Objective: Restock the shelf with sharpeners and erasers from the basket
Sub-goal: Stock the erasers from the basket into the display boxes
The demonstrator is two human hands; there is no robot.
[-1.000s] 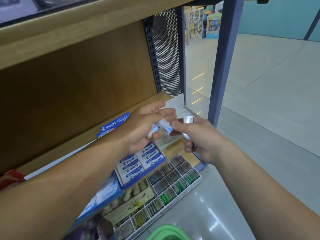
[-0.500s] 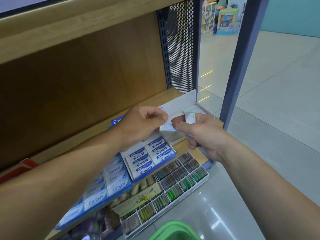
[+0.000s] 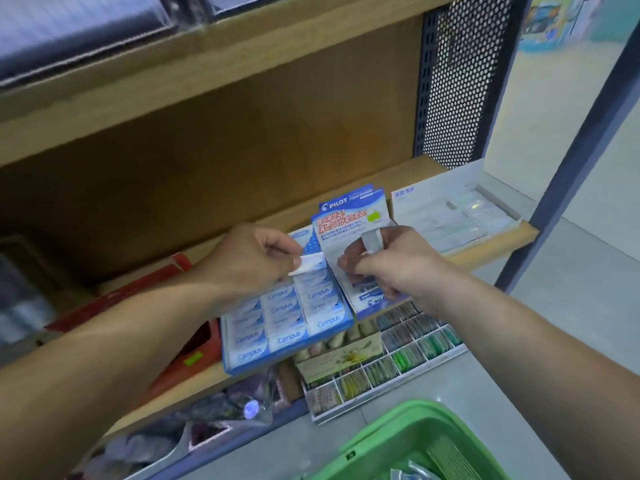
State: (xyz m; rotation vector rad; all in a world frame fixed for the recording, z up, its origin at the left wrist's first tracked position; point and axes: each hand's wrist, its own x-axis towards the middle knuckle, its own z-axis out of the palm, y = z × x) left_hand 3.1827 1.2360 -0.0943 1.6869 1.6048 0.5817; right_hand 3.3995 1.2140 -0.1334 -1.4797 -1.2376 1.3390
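Note:
My left hand pinches a small white and blue eraser above the blue Campus eraser box on the wooden shelf. My right hand grips several small wrapped erasers; one grey end sticks up between the fingers. It hovers over the Pilot eraser box, whose printed lid stands up behind. The green basket sits at the bottom right, with a few wrapped items inside.
A white tray of clear-wrapped items lies at the shelf's right end by the perforated metal panel. A red box lies left. Below, a divided tray of coloured items stands on the lower level. A blue post stands right.
The view has swung left and down, bringing the Campus box and basket into sight. My left hand, with its eraser, has moved away from my right hand toward the Campus box.

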